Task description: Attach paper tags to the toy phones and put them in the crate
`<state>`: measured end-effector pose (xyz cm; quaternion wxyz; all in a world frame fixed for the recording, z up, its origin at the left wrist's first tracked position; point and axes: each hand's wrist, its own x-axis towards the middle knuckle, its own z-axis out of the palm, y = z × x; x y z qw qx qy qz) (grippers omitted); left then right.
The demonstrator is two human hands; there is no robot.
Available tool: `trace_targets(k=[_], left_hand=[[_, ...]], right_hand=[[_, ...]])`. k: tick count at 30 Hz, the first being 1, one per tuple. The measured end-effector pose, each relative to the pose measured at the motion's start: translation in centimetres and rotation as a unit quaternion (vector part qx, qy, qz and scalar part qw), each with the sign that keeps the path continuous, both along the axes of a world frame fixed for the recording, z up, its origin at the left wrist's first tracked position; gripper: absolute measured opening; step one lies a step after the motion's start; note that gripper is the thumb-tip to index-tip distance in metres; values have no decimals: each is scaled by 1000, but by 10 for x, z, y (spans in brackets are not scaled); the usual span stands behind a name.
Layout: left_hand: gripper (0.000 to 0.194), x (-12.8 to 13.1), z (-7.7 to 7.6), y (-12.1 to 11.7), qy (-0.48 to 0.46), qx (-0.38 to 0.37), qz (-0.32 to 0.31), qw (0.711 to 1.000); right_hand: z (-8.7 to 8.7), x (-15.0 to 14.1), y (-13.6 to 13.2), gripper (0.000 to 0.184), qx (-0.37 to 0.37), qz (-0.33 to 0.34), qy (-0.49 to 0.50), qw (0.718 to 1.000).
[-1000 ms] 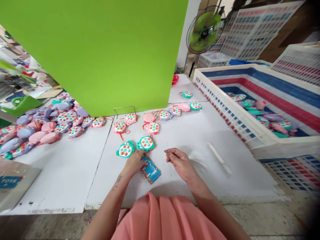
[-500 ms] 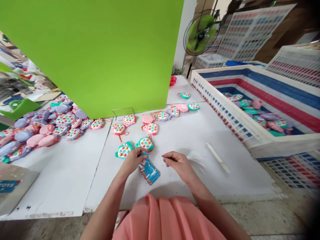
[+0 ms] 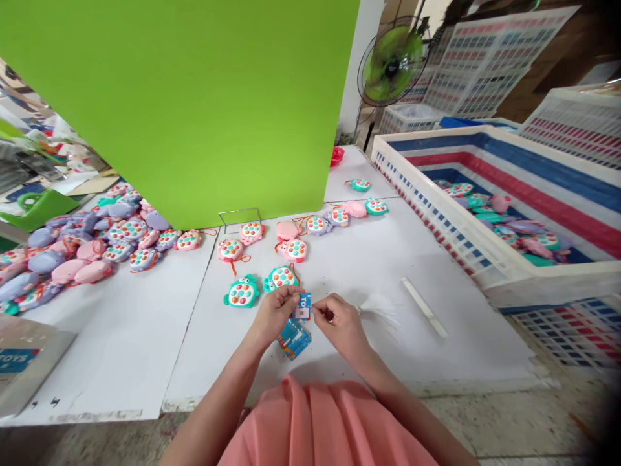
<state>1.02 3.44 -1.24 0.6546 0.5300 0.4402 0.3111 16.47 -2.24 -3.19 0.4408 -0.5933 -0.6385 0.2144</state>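
Note:
My left hand [image 3: 273, 312] pinches a small blue printed card [image 3: 303, 305] lifted off a stack of the same cards [image 3: 294, 338] lying on the white table [image 3: 369, 272]. My right hand [image 3: 339, 320] is closed in a pinch right beside that card, holding something too small to make out. Just beyond my hands lie two teal turtle-shaped toys [image 3: 241, 292] with coloured buttons and an orange cord.
More pink, purple and teal toys [image 3: 295, 249] lie in a row by a green board [image 3: 194, 103]; a big heap [image 3: 77, 249] fills the left. A striped white crate [image 3: 485, 259] with toys stands right. A white strip [image 3: 424, 307] and thin white fasteners [image 3: 383, 305] lie near my right hand. A fan [image 3: 392, 59] stands behind.
My left hand has picked one card off the stack and raised it. My right hand has moved left to meet it.

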Motion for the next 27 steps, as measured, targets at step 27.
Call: trace_targets(k=[27], left_hand=[[12,3,19,-18,58,280,-100,953]], right_hand=[[3,6,-2,49,-266,112,526,800]])
